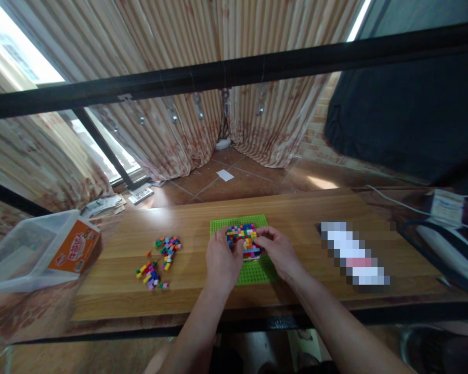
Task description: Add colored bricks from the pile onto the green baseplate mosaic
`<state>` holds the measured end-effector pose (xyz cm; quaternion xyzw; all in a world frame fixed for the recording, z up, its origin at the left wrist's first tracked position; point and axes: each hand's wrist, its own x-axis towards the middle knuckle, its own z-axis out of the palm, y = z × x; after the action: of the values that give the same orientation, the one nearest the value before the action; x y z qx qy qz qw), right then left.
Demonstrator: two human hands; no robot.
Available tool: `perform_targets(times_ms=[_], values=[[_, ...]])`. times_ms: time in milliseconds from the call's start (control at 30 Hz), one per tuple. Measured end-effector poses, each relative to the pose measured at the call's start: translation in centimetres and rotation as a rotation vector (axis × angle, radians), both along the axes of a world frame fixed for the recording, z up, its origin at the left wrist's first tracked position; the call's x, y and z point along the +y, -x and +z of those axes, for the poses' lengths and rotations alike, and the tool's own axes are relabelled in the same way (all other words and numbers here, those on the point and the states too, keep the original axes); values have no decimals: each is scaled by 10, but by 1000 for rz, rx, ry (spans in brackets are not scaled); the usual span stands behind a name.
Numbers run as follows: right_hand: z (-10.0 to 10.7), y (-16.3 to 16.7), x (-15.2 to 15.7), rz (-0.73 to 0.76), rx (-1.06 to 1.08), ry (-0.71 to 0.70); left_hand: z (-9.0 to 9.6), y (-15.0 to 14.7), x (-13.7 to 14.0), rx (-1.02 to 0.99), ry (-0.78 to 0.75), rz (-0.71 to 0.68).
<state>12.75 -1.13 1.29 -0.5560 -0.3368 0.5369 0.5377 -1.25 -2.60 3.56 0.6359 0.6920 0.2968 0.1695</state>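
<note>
The left hand (pixel 221 257) and right hand (pixel 277 249) grip the block cluster (pixel 243 240) from both sides. It sits between their fingertips on the green plate (pixel 253 272), loose blocks (pixel 159 259) well apart to the left

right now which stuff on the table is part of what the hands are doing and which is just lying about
In use:
left hand
right hand
brick block
green baseplate
loose bricks

Lying about:
plastic tub
orange box
cable
papers on floor

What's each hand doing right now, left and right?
Left hand: fingers on the block patch on the green baseplate, grip unclear.
Right hand: fingertips pinching its right edge.
</note>
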Motion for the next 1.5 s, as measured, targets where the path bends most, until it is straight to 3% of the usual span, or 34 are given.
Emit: perform_targets(times_ms=[367, 667, 867, 1500], values=[[-2, 1, 0, 2, -32, 36, -1, 0, 1, -4, -33, -2], [-2, -9, -2, 127, 170, 66, -4, 5, 3, -94, -18, -22], [-10, -5, -1, 70, 81, 43, -9, -3, 5, -102, -22, 45], [-13, -2, -5, 65, -130, -51, -7, -9, 2, -53, -12, 10]])
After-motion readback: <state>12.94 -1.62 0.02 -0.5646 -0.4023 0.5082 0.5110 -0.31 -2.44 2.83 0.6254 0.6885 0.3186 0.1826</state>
